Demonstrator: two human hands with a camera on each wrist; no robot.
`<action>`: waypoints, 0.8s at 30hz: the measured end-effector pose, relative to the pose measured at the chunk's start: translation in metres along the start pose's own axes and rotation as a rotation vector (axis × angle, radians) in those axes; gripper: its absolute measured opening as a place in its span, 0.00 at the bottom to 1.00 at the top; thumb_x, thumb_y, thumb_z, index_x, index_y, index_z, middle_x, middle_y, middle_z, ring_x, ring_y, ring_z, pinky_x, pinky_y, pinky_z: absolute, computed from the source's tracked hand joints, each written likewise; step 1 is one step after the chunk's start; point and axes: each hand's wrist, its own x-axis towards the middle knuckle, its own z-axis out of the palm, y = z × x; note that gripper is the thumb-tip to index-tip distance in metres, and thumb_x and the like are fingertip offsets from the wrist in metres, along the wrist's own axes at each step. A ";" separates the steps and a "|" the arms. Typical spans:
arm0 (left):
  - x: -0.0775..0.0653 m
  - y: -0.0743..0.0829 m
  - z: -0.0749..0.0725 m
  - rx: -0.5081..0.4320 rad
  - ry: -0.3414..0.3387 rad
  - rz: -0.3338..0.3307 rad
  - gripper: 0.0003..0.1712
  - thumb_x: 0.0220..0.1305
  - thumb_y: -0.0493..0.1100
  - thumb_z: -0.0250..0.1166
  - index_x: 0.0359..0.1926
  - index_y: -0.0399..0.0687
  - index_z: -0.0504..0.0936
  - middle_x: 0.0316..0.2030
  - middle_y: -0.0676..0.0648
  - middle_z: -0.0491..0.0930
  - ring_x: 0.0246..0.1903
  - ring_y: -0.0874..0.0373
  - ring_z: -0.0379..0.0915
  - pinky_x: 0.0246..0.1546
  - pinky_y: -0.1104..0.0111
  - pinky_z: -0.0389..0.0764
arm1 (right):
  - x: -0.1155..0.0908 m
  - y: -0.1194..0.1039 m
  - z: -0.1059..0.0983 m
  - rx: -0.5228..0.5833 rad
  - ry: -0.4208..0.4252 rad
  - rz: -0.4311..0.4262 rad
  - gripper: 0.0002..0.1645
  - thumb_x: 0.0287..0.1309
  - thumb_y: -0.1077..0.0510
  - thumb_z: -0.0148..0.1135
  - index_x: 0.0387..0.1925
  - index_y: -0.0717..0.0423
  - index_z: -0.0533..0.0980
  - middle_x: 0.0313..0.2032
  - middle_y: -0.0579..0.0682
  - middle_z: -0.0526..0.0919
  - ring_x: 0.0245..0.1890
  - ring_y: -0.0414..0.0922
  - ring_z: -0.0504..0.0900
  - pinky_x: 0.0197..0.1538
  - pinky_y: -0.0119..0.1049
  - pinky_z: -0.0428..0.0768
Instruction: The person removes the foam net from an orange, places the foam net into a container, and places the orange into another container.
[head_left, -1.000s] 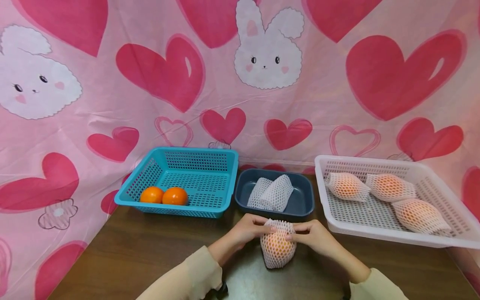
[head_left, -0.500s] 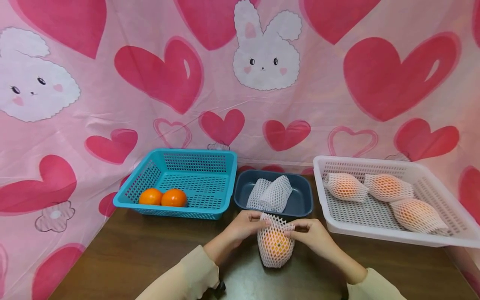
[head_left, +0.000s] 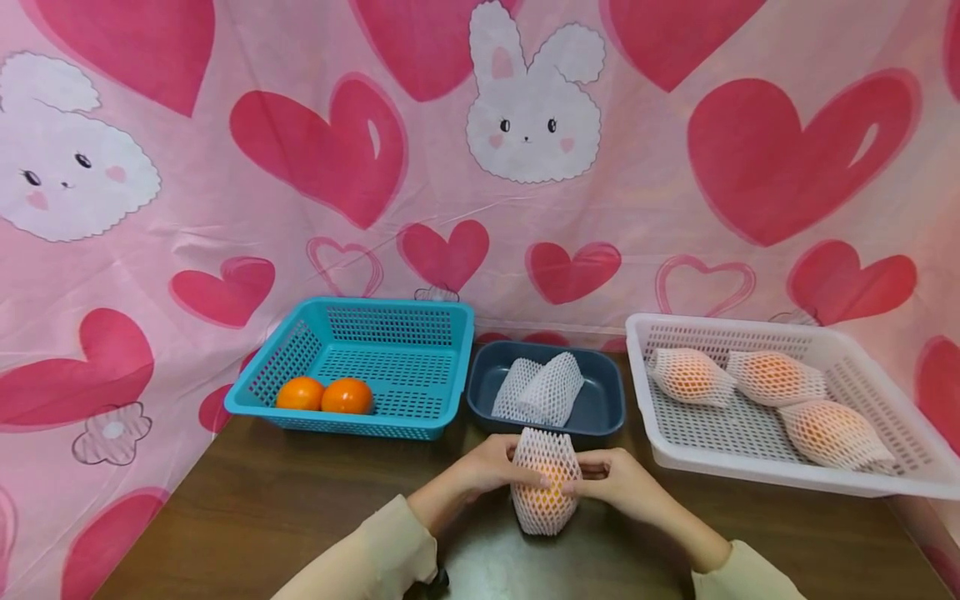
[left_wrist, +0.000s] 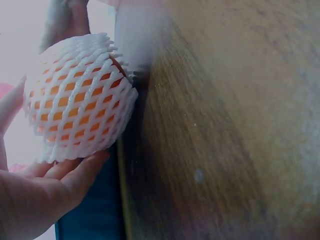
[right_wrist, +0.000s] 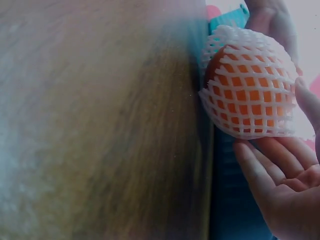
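Note:
Between both hands stands an orange inside a white foam net sleeve [head_left: 542, 515], close to the front of the dark tray. The orange [left_wrist: 72, 111] shows through the mesh in the left wrist view, and the sleeve reaches above it. My left hand [head_left: 491, 465] grips the sleeved fruit from the left, its thumb lying across the front. From the right, my right hand [head_left: 621, 482] pinches it, thumb on the front. Fingers of the right hand [right_wrist: 285, 185] curve under the sleeve's side in the right wrist view.
A teal basket [head_left: 408, 421] at left holds two bare oranges [head_left: 347, 396]. The dark blue tray [head_left: 602, 392] in the middle holds foam net sleeves [head_left: 553, 390]. At right, a white basket [head_left: 738, 467] contains three sleeved oranges [head_left: 775, 377]. A patterned cloth [head_left: 637, 192] hangs behind.
The sleeve's upper end has gone from held aside to standing straight up. Both hands have slid lower on the sleeve, and the left thumb has moved down onto the fruit's front.

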 end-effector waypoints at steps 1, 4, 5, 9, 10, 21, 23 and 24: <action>0.000 -0.001 0.001 0.007 0.007 0.004 0.19 0.60 0.36 0.74 0.52 0.37 0.84 0.39 0.47 0.87 0.37 0.59 0.79 0.47 0.68 0.80 | 0.000 -0.001 0.000 -0.016 0.022 0.013 0.25 0.60 0.57 0.74 0.53 0.72 0.81 0.45 0.59 0.88 0.43 0.36 0.86 0.44 0.32 0.83; 0.000 -0.002 0.004 0.014 0.042 0.022 0.15 0.59 0.37 0.74 0.47 0.37 0.86 0.35 0.48 0.86 0.34 0.60 0.79 0.41 0.70 0.80 | -0.002 -0.002 -0.001 -0.056 0.079 0.039 0.22 0.58 0.56 0.76 0.48 0.68 0.85 0.42 0.54 0.89 0.40 0.35 0.85 0.42 0.32 0.83; 0.000 -0.002 0.006 0.009 0.055 0.030 0.15 0.59 0.37 0.75 0.46 0.36 0.87 0.35 0.49 0.86 0.33 0.61 0.79 0.40 0.70 0.80 | -0.002 -0.003 -0.001 -0.064 0.094 0.044 0.21 0.57 0.57 0.77 0.47 0.67 0.86 0.41 0.54 0.89 0.40 0.35 0.84 0.41 0.32 0.83; -0.002 -0.002 0.012 0.011 0.098 0.075 0.13 0.57 0.36 0.75 0.42 0.35 0.87 0.32 0.50 0.85 0.30 0.62 0.78 0.34 0.71 0.80 | -0.004 -0.004 -0.001 -0.055 0.140 0.047 0.16 0.54 0.58 0.78 0.42 0.66 0.88 0.38 0.52 0.90 0.38 0.35 0.83 0.40 0.31 0.82; -0.002 -0.002 0.013 0.022 0.108 0.089 0.12 0.57 0.36 0.75 0.41 0.35 0.87 0.31 0.50 0.85 0.29 0.62 0.77 0.33 0.71 0.79 | -0.004 -0.004 0.000 -0.057 0.150 0.046 0.15 0.54 0.59 0.78 0.41 0.65 0.88 0.37 0.51 0.90 0.38 0.35 0.83 0.40 0.31 0.82; 0.002 0.002 0.012 0.116 0.159 0.179 0.07 0.57 0.35 0.75 0.35 0.34 0.90 0.28 0.49 0.86 0.28 0.65 0.75 0.28 0.73 0.76 | -0.005 -0.012 0.005 -0.258 0.307 -0.011 0.10 0.48 0.55 0.82 0.30 0.56 0.89 0.30 0.41 0.88 0.34 0.33 0.82 0.38 0.31 0.81; 0.002 0.004 0.012 0.121 0.172 0.203 0.06 0.57 0.33 0.75 0.36 0.34 0.91 0.30 0.47 0.88 0.31 0.65 0.78 0.31 0.73 0.79 | -0.004 -0.012 0.006 -0.219 0.298 -0.027 0.11 0.50 0.56 0.81 0.32 0.59 0.88 0.31 0.44 0.88 0.34 0.34 0.83 0.37 0.32 0.82; 0.002 0.005 0.012 0.125 0.184 0.213 0.06 0.57 0.33 0.75 0.36 0.34 0.91 0.31 0.46 0.88 0.32 0.65 0.79 0.32 0.73 0.79 | -0.004 -0.012 0.006 -0.191 0.284 -0.030 0.12 0.51 0.57 0.80 0.34 0.60 0.88 0.33 0.47 0.89 0.35 0.34 0.83 0.38 0.32 0.83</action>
